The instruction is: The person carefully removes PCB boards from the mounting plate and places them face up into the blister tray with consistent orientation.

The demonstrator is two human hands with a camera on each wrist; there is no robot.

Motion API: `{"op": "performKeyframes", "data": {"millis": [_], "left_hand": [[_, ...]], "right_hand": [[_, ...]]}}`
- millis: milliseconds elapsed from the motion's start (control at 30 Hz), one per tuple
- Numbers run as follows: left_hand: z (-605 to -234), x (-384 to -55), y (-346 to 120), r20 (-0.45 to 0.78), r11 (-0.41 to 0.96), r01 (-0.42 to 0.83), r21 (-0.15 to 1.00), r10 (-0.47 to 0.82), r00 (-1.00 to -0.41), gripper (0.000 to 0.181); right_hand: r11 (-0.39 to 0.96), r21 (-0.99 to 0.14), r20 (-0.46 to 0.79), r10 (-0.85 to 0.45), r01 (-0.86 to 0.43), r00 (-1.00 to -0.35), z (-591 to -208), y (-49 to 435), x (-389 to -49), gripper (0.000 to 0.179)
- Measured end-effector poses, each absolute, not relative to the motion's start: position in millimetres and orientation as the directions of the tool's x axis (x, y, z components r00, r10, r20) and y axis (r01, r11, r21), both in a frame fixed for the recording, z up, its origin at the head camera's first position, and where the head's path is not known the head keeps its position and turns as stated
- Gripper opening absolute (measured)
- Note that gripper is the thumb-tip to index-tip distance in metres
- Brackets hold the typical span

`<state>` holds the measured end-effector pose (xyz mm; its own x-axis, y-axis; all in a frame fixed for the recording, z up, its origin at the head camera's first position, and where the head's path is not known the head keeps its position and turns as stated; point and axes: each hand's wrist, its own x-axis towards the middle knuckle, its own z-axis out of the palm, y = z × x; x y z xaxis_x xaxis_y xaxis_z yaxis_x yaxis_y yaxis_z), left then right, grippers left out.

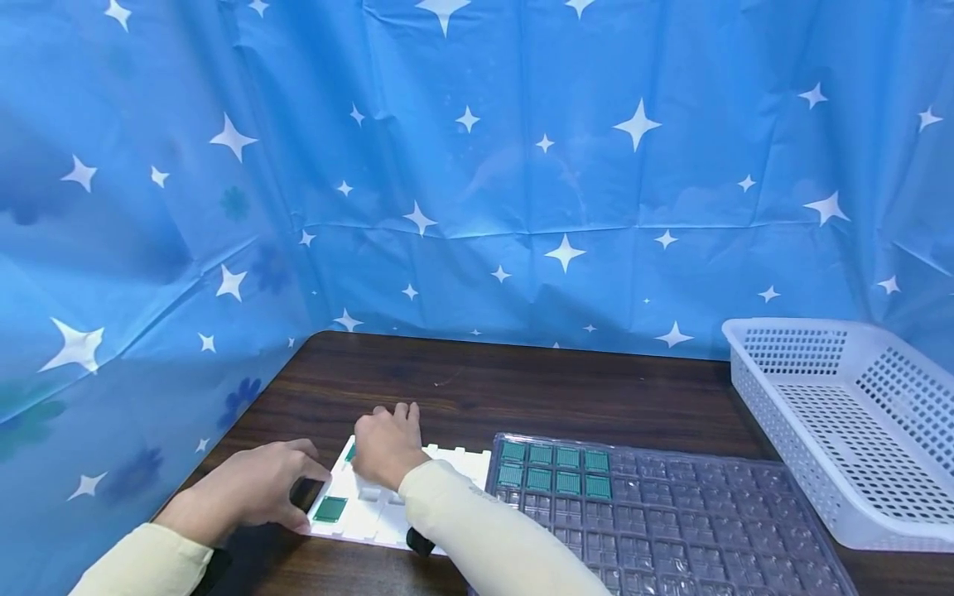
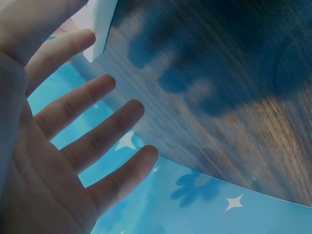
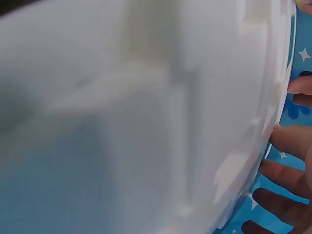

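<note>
My left hand (image 1: 257, 488) is beside the left end of a white slotted tray (image 1: 387, 523), thumb at its near corner and forefinger by its left edge; the other fingers (image 2: 129, 113) spread out straight. A green square circuit board (image 1: 330, 509) lies in the tray's near-left slot. Over the far-left part, my right hand (image 1: 389, 447) reaches down to another green square board (image 1: 350, 454), mostly hidden by the hand. In the right wrist view two fingertips (image 3: 279, 170) pinch at a green edge (image 3: 267, 151), while the other fingers stay raised off the tray.
To the right lies a clear plastic tray (image 1: 656, 521) of many pockets, with several green square boards (image 1: 554, 468) at its far-left corner. A white perforated basket (image 1: 842, 430) stands at the right. Blue star-patterned cloth (image 1: 522, 190) hangs behind the dark wooden table (image 1: 477, 372).
</note>
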<state>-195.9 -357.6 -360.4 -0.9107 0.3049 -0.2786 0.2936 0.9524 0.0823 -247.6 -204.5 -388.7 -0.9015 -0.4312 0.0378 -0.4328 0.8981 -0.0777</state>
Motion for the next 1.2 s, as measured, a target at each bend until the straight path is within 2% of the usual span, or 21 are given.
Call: {"op": "performKeyframes", "data": {"millis": [533,1200], "left_hand": [[-361.7,-194.9,-358.5,-0.277,0.954,0.289,0.079,0.300,-0.913,0.061],[-360.0,-194.7,-359.8,-0.294,0.955,0.281,0.096,0.297,-0.908,0.061]], "right_hand": [[0.876,-0.102,0.031,-0.471,-0.472,-0.882,-384.5,-196.3,-244.7,0.013],[0.851,-0.092,0.059,-0.514,-0.518,-0.856,-375.0,-185.3,-237.7,0.015]]}}
